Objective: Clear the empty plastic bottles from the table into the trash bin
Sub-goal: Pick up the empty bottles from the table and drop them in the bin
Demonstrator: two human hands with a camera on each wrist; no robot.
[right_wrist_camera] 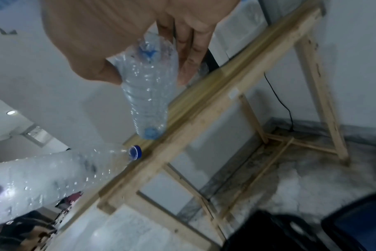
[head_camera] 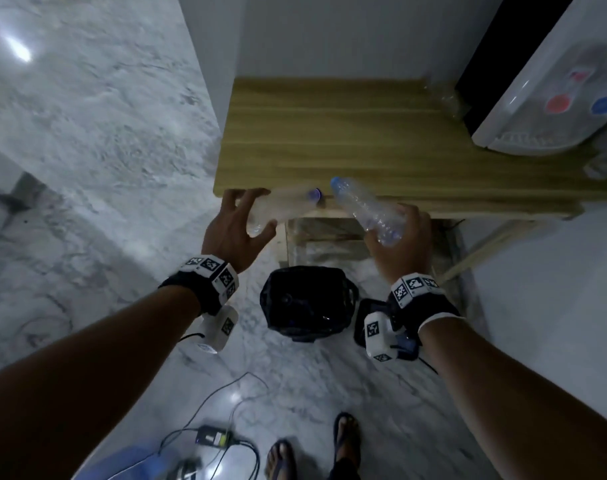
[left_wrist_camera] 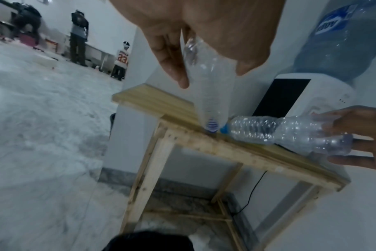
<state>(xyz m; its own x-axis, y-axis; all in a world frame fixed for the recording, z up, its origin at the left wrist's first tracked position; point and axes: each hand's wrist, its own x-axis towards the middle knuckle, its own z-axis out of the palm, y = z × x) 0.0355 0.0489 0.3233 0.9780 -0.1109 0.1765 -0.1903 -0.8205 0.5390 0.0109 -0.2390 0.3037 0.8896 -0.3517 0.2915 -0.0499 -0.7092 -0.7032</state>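
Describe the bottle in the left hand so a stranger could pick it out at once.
Find the wooden table against the wall. At its near edge, two clear bottles meet cap to cap. The one in the left hand, the left bottle, has a dark blue cap and smoother sides; the right bottle is ribbed with a lighter cap.

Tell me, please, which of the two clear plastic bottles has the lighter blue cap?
The ribbed clear plastic bottle in the right hand: its cap is pale blue, whereas the smoother clear bottle in the left hand has a dark blue cap.
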